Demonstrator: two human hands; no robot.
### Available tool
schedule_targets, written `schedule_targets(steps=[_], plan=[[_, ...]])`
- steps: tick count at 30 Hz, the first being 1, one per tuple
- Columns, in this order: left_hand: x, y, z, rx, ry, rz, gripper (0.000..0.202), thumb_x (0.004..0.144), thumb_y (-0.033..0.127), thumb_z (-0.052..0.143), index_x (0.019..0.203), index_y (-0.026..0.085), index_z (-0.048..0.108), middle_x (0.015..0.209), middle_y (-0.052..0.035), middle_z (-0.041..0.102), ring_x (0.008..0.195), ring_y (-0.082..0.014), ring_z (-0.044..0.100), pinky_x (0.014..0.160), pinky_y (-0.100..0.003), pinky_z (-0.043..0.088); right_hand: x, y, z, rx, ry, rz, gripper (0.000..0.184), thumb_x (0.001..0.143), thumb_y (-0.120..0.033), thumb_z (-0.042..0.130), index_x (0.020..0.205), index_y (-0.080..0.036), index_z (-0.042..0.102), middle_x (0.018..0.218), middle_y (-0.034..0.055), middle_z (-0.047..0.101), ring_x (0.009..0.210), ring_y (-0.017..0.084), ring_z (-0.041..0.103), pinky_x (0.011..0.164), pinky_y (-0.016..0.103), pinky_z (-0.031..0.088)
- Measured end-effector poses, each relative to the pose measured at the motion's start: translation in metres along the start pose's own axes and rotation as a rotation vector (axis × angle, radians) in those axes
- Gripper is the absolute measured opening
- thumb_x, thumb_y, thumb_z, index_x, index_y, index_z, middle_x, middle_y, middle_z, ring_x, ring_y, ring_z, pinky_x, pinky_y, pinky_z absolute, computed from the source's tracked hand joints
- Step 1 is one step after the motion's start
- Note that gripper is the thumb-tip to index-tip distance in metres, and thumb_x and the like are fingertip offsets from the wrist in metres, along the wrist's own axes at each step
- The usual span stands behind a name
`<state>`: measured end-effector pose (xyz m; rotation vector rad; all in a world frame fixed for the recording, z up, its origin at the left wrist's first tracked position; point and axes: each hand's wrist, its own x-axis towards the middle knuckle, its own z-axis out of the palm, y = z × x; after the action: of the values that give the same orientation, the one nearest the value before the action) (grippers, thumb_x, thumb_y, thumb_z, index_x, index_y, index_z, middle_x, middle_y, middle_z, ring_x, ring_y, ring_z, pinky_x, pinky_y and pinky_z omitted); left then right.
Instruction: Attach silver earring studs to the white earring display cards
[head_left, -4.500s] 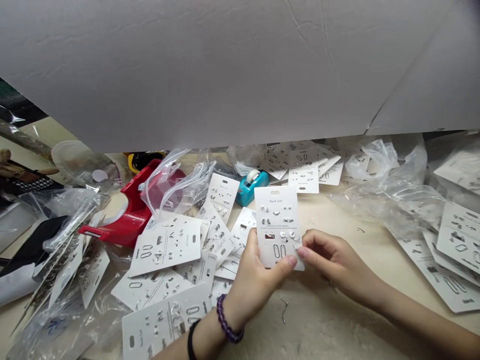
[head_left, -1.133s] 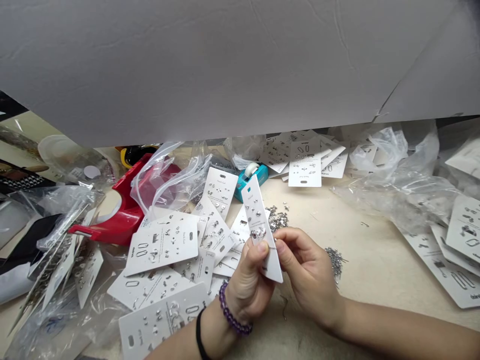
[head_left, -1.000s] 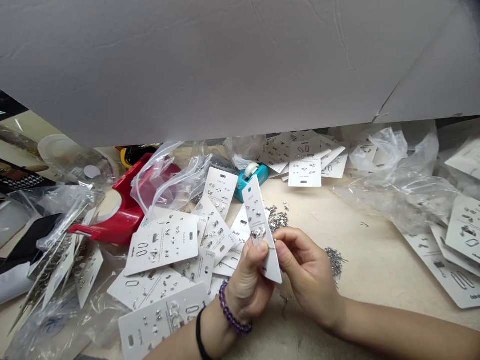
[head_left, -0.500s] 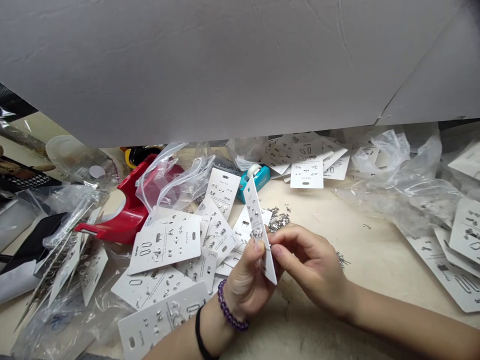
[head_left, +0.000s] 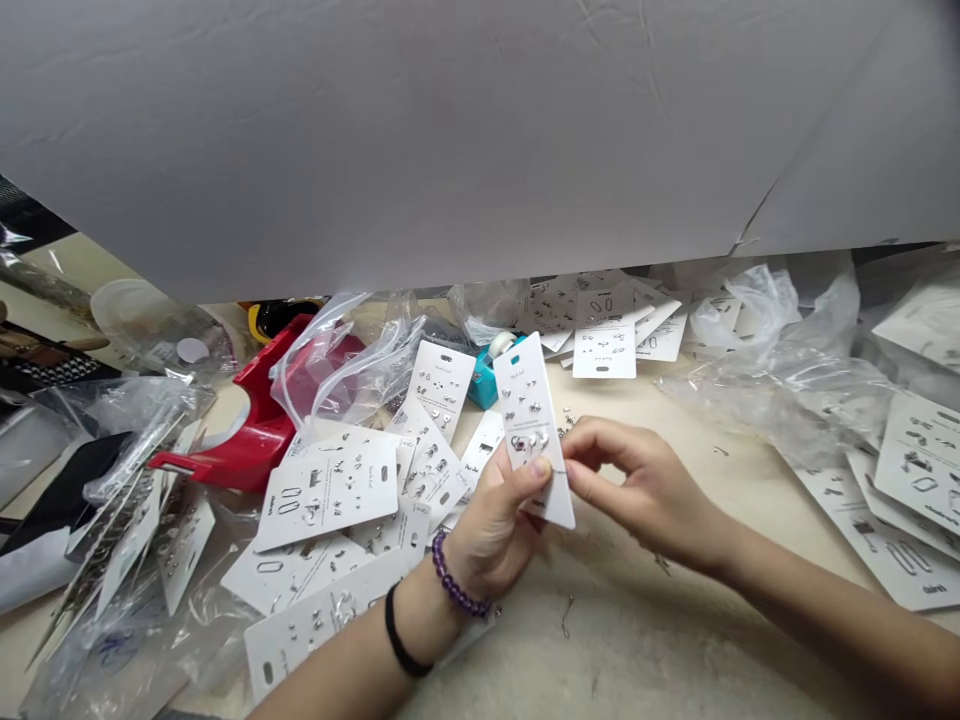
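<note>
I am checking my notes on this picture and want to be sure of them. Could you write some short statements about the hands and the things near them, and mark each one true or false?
1. The left hand holds a white earring card up off the table. True.
2. The right hand lies flat on the table, far from the card. False: its fingertips pinch at the card's right edge.
3. A purple bead bracelet is on the left wrist. True.
4. The red tape dispenser stands right of the held card. False: it is to the left, among clear plastic bags.
5. More white cards lie scattered on the table. True.
</note>
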<state>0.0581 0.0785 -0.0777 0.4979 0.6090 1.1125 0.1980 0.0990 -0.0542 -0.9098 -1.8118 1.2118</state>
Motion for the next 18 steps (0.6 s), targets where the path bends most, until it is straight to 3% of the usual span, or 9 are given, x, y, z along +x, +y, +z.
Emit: schedule_targets(steps=[4,7,10,13,18], plan=[[0.01,0.009,0.0,0.217,0.027,0.09,0.028,0.07,0.02,0.065,0.096,0.018,0.056,0.082,-0.0011,0.061,0.072,-0.01,0.056,0.064,-0.02,0.045,0.001,0.002,-0.036,-0.174,-0.105,0.22,0.015,0.085,-0.028,0.048,0.088,-0.018,0.059,0.083,0.0017,0.062,0.071,0.012,0.056,0.059,0.023,0.046],[0.014,0.018,0.002,0.353,0.071,0.166,0.035,0.069,0.021,0.066,0.102,0.019,0.053,0.089,-0.0024,0.061,0.071,-0.0102,0.056,0.058,-0.02,0.045,-0.007,0.011,-0.05,-0.45,-0.197,0.263,0.017,0.085,-0.028,0.047,0.086,-0.019,0.061,0.084,0.0024,0.062,0.071,0.014,0.057,0.058,0.025,0.045],[0.014,0.027,0.007,0.452,0.113,0.218,0.037,0.071,0.023,0.064,0.106,0.019,0.052,0.096,-0.0043,0.061,0.07,-0.011,0.056,0.053,-0.019,0.045,-0.02,0.018,-0.052,-0.666,-0.289,0.222,0.016,0.084,-0.022,0.048,0.083,-0.02,0.063,0.08,0.0031,0.062,0.067,0.015,0.057,0.054,0.025,0.043],[0.01,0.028,0.016,0.429,0.187,0.182,0.037,0.076,0.024,0.058,0.112,0.021,0.049,0.102,-0.0043,0.058,0.072,-0.0111,0.055,0.051,-0.019,0.047,-0.031,0.022,-0.05,-0.778,-0.397,0.127,0.012,0.08,-0.016,0.053,0.082,-0.022,0.063,0.079,0.0017,0.058,0.064,0.014,0.054,0.051,0.023,0.039],[0.004,0.011,0.028,0.309,0.186,0.065,0.036,0.079,0.021,0.053,0.114,0.02,0.046,0.102,-0.0056,0.057,0.072,-0.0102,0.053,0.049,-0.016,0.045,-0.039,0.025,-0.043,-0.946,-0.425,0.012,0.011,0.077,-0.012,0.054,0.077,-0.021,0.06,0.076,0.001,0.053,0.062,0.013,0.049,0.048,0.022,0.032]])
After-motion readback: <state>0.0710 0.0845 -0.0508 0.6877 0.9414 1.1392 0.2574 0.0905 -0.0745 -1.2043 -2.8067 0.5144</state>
